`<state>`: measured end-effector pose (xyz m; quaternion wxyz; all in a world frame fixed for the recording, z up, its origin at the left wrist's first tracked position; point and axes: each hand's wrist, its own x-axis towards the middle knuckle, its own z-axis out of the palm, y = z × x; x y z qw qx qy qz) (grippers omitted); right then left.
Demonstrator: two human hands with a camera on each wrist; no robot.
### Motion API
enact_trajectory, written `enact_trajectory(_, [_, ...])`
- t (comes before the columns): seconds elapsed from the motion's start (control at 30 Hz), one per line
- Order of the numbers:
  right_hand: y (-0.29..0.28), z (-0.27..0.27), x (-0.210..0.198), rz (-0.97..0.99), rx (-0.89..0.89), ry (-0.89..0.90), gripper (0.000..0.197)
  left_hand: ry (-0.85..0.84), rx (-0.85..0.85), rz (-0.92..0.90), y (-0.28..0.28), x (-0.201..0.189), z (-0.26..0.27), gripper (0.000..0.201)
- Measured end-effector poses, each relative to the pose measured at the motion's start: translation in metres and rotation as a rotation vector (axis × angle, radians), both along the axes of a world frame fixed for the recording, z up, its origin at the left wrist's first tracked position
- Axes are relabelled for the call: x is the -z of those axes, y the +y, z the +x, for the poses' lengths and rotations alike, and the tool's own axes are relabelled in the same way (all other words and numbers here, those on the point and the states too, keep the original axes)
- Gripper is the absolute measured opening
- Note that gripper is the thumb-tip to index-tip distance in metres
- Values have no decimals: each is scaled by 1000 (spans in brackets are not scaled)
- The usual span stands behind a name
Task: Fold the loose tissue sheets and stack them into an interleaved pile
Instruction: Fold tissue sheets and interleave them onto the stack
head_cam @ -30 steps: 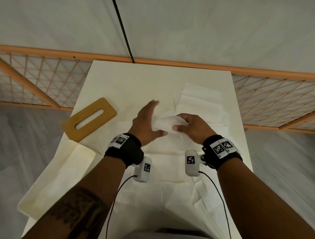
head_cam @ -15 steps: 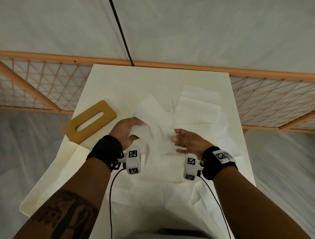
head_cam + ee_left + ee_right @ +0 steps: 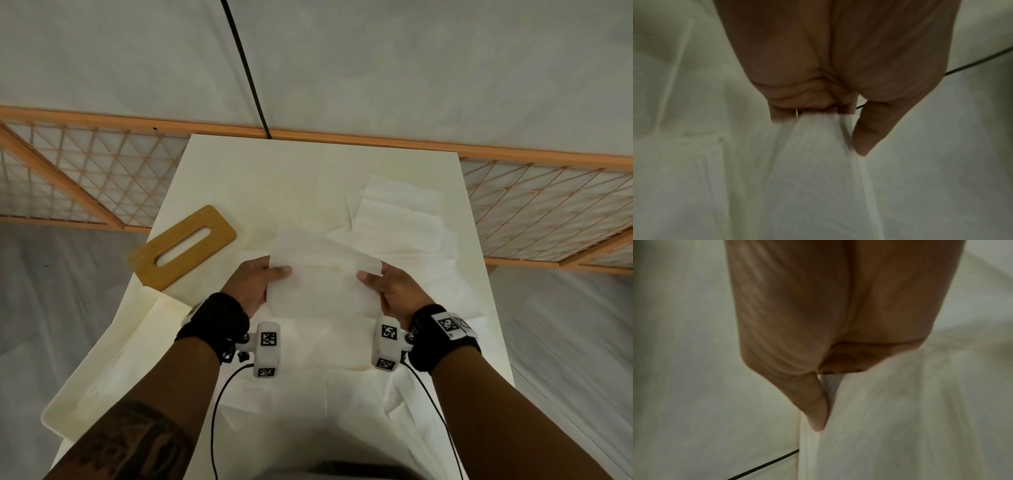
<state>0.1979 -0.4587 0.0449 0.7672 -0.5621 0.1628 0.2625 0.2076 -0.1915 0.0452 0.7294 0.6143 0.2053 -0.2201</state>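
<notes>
A white tissue sheet [image 3: 322, 284] is stretched flat between my two hands above the middle of the table. My left hand [image 3: 260, 279] pinches its left edge, thumb on top and fingers under it. My right hand [image 3: 383, 282] pinches the right edge the same way. In the left wrist view the thumb [image 3: 869, 134] lies along the tissue sheet [image 3: 818, 162]. The right wrist view shows the thumb [image 3: 813, 405] pressed on the tissue sheet [image 3: 890, 418]. A pile of folded tissues [image 3: 400, 219] lies at the far right of the table. More loose sheets [image 3: 308, 387] are spread beneath my wrists.
A wooden tissue-box lid [image 3: 185, 246] with a slot lies at the table's left edge. A cream box [image 3: 99, 383] sits at the near left. The white table [image 3: 274, 171] is bordered behind by a wooden lattice screen [image 3: 85, 181]. A black cable [image 3: 246, 68] hangs behind.
One second ago both hands were bunched together on a crumpled tissue. They have since drawn apart and back toward me, pulling the sheet out flat between them.
</notes>
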Motion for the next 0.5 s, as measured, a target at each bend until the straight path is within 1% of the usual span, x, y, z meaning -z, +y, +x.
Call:
enact_trajectory(0.07, [-8,1,-1,-11,-3,-13,34,-37,9,88,5,3,2,14])
enact_trajectory(0.17, [-15,0,-5,-15,-14,-5,32,-100,18,140,11,6,2,20])
enact_trajectory(0.27, [-18,-4,-10,26,11,-13,30,-142,12,117,10,2,-1,20])
enact_trajectory(0.37, [-21,-7,-11,12,21,-9,25,-140,-16,55,10,2,-3,21])
enact_trajectory(0.5, [-23,-11,-12,-76,-61,-45,24,-86,-60,-9,9,2,-8,34])
